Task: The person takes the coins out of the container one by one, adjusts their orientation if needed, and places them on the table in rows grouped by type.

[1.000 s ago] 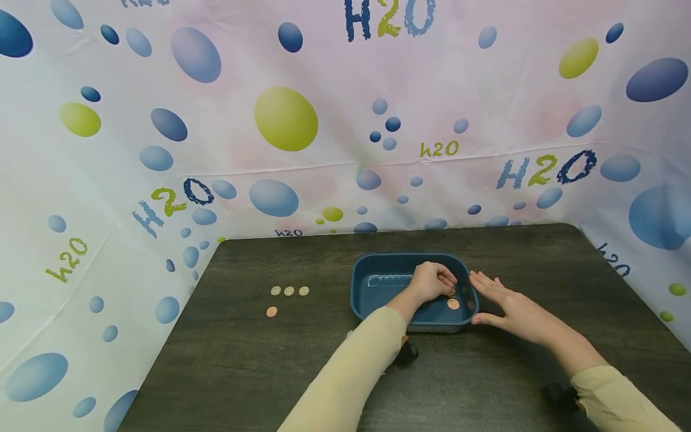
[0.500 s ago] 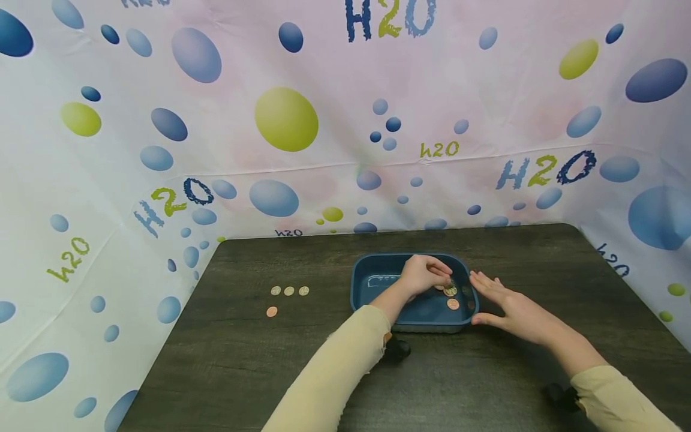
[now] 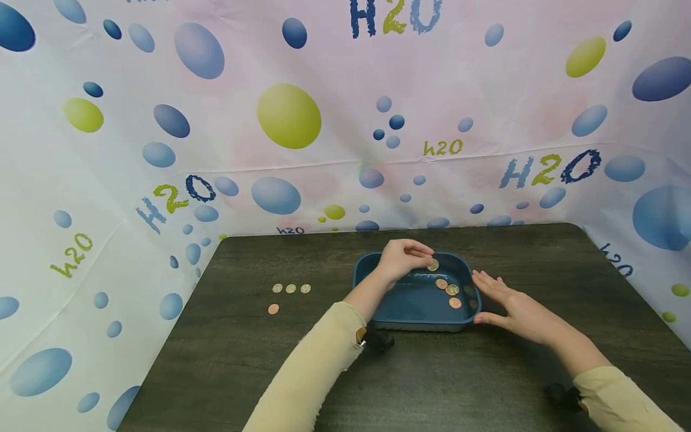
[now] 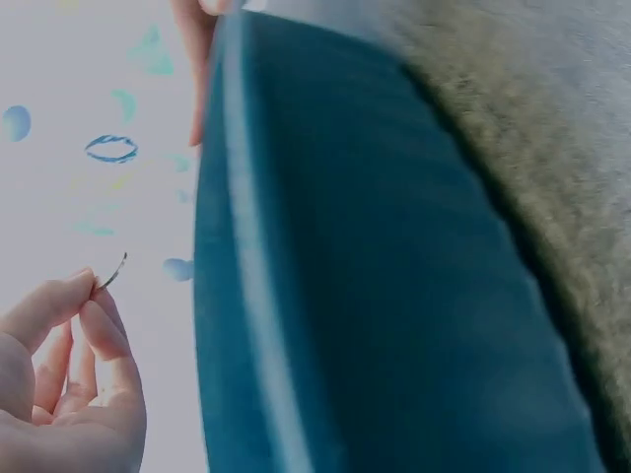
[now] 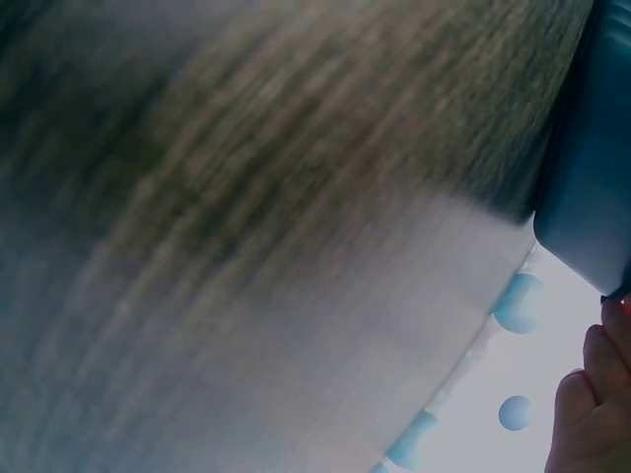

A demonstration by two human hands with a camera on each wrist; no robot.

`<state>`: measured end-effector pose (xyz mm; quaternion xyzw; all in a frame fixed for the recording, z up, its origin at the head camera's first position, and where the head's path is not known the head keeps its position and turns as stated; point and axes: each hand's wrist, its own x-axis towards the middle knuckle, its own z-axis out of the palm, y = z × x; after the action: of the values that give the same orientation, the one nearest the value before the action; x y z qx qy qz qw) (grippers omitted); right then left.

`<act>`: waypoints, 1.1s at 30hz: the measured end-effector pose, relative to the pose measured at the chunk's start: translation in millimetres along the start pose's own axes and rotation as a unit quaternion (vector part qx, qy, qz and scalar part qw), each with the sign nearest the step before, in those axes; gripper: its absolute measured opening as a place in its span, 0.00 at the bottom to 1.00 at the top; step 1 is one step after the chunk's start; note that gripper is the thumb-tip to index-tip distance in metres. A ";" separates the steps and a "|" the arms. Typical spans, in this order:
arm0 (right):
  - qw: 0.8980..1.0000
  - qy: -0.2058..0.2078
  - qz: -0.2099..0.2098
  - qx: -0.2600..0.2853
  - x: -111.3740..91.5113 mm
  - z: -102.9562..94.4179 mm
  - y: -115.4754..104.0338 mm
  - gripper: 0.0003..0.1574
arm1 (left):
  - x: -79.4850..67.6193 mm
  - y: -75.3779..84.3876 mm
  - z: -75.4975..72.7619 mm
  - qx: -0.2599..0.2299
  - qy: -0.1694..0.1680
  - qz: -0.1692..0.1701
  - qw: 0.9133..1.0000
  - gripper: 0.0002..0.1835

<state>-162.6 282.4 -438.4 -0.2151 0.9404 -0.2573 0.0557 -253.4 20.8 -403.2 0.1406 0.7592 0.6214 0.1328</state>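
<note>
My left hand [image 3: 402,261] is over the blue rectangular container [image 3: 410,309], pinching a gold-coloured coin [image 3: 433,264] between thumb and fingertips. In the left wrist view that coin [image 4: 116,270] shows nearly edge-on, above the level of the rim. Lying inside the container, toward its right end, are two copper-coloured coins [image 3: 455,303] and a gold-coloured coin [image 3: 452,290]. My right hand [image 3: 515,309] has its fingers straight, fingertips right at the container's right wall. Only part of this hand [image 5: 596,394] appears in the right wrist view.
Left of the container, three gold-coloured coins [image 3: 291,288] form a row on the dark wood-look table [image 3: 227,360], with one copper-coloured coin [image 3: 273,309] in front of them. A white patterned curtain [image 3: 324,120] hangs behind the table and along its sides.
My left hand has risen from the container's right end and moved left, bringing a gold-coloured coin up with it. The coins left inside are now uncovered. My right hand has stayed put.
</note>
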 end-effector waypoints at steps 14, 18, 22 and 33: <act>1.000 0.002 -0.005 0.000 1.0 3.0 1.0 0.57 | -27.4 8.0 -60.9 -0.039 0.035 -0.005 0.999 0.14; 1.000 0.002 -0.006 0.000 1.2 3.8 1.7 0.57 | -29.1 -4.7 -75.2 -0.055 0.055 -0.008 0.997 0.16; 1.000 0.001 -0.005 0.001 1.7 4.1 2.4 0.57 | -37.2 -6.5 -89.9 -0.068 0.077 0.002 0.995 0.16; 1.000 0.000 0.002 0.003 0.6 1.3 2.2 0.57 | -61.8 -20.2 -145.7 -0.076 0.158 -0.004 0.985 0.14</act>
<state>-163.7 283.3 -440.7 -0.2132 0.9400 -0.2602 0.0567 -252.0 -138.4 -393.4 0.0275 0.7216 0.6913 0.0241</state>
